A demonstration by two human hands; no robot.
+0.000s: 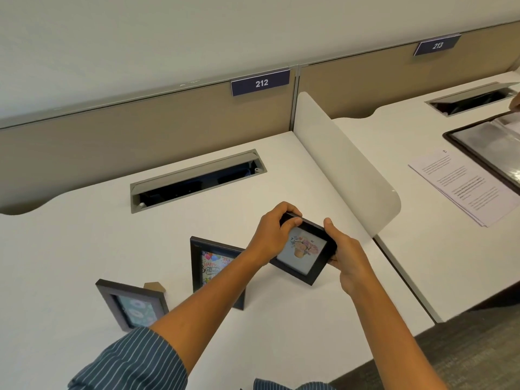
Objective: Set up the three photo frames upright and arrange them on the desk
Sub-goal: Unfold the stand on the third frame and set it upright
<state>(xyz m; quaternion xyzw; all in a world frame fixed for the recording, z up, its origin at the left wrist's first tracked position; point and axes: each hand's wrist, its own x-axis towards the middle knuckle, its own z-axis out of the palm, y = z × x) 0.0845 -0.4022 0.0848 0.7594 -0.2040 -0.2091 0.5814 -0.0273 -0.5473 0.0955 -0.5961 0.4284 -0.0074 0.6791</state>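
Note:
Both my hands hold a small black frame with a flower-pot picture (305, 250) tilted above the white desk (84, 243). My left hand (274, 233) grips its top left corner; my right hand (347, 251) clasps its right edge. To the left, a black frame with a birthday card (209, 266) stands upright, partly hidden by my left forearm. Further left, at the front, a grey frame with a teal picture (132, 304) also stands upright, its brown back stand (154, 286) showing behind it.
A grey cable hatch (197, 180) is set into the desk behind the frames. A white divider panel (346, 170) bounds the desk on the right. The neighbouring desk holds printed papers (464, 187) and a dark folder (486, 147). A beige partition (112, 142) runs along the back.

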